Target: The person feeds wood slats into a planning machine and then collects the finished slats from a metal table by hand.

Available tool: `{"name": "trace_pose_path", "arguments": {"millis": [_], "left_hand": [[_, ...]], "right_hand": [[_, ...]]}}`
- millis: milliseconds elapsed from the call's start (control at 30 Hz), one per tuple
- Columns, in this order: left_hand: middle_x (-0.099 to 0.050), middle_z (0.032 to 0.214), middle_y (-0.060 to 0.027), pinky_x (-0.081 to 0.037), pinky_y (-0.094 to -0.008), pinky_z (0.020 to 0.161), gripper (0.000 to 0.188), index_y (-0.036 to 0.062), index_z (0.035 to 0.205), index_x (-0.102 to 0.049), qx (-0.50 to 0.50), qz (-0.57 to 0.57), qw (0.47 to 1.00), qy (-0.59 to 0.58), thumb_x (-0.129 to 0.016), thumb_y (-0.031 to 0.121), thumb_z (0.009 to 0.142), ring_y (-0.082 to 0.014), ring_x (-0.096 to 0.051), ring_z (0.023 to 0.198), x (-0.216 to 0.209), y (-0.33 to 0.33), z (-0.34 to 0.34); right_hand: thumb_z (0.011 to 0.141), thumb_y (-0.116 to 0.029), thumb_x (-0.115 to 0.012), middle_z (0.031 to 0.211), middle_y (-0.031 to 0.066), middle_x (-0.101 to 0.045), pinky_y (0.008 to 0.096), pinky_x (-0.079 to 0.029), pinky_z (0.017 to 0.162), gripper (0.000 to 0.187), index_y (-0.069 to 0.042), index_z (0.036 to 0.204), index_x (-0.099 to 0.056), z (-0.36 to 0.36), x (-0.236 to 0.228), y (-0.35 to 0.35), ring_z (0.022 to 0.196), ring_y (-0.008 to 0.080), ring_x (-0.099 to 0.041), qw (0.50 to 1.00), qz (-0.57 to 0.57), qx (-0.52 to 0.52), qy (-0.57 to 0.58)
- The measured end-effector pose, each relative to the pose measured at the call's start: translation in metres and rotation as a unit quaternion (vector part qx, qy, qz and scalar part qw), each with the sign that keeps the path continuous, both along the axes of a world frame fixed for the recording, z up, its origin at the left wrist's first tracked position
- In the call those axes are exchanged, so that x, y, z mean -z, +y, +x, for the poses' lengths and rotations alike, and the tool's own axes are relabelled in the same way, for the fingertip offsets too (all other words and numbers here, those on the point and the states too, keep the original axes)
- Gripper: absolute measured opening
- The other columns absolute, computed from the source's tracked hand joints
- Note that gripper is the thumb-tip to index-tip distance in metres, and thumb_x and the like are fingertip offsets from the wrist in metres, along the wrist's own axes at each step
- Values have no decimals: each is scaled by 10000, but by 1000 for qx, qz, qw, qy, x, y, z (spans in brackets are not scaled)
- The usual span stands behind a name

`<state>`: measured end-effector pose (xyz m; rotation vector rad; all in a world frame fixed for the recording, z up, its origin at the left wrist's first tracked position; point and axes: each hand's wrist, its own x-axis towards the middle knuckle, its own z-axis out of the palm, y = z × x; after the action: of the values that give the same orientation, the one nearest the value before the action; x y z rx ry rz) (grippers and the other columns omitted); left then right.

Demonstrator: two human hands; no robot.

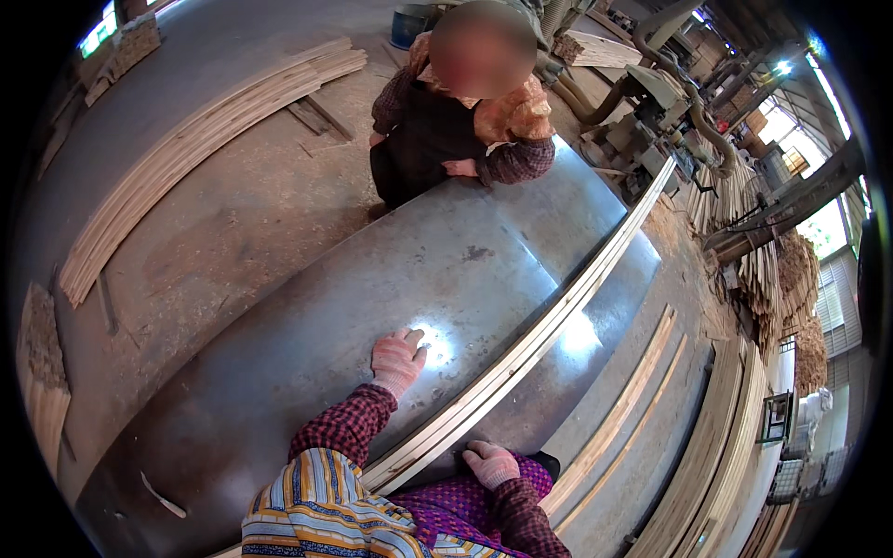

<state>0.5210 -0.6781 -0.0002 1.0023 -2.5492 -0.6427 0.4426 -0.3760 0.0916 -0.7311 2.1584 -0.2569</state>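
Note:
My left hand [398, 358], in a pinkish knitted glove, rests on a dark metal-topped table [307, 344] with its fingers loosely spread and nothing in them. Just to its right, long pale wooden strips [530, 358] lie side by side along the table, running from beside my body past its far end. Beyond these strips is my right hand [490, 463], also gloved, resting at the near table edge by the purple checked cloth on my lap. Its fingers are slightly bent and hold nothing visible. A small light-coloured sliver [164, 498] lies at the table's left end.
Across the table a person [456, 121] in a dark apron stands with one hand at its edge. Stacked boards [205, 139] lie on the floor at left, more boards [712, 446] at right. Machinery with hoses [651, 121] stands at the far right.

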Motion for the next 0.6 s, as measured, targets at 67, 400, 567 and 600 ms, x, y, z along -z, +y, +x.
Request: {"name": "trace_pose_path", "arguments": {"millis": [67,400,567,600], "left_hand": [[-715,1188,-97,-542,-488,933,393,161,1290,-720,2,1,1000,-4,-663,386,972,-340,-692,1063,1,0,-1],[-709,1229,-102,-543,-481,947,397,160,1312,-713,0,9,1000,-21,-657,388,992,-337,-689,1081,-2,3,0],[-710,1226,-134,-537,-490,966,384,121,1226,-746,-8,34,999,8,-746,352,919,-359,-678,1114,-3,3,-1],[-710,1224,-134,-536,-489,968,383,121,1223,-748,-9,31,999,11,-748,352,917,-359,-678,1114,-1,1,-1]], "right_hand": [[1006,-406,-678,1339,227,-722,429,-512,1103,480,-104,1377,-719,-1,2,1,1284,380,-669,1000,-4,-1,1],[1003,-392,-682,1322,234,-724,429,-518,1094,467,-95,1362,-725,1,3,5,1273,385,-672,1000,-16,-5,12],[1002,-381,-683,1302,240,-728,438,-523,1081,455,-91,1350,-728,4,-2,11,1257,397,-674,999,-29,9,10],[1001,-379,-683,1300,240,-729,441,-524,1079,453,-91,1348,-728,5,-4,10,1254,398,-675,999,-35,9,14]]}}
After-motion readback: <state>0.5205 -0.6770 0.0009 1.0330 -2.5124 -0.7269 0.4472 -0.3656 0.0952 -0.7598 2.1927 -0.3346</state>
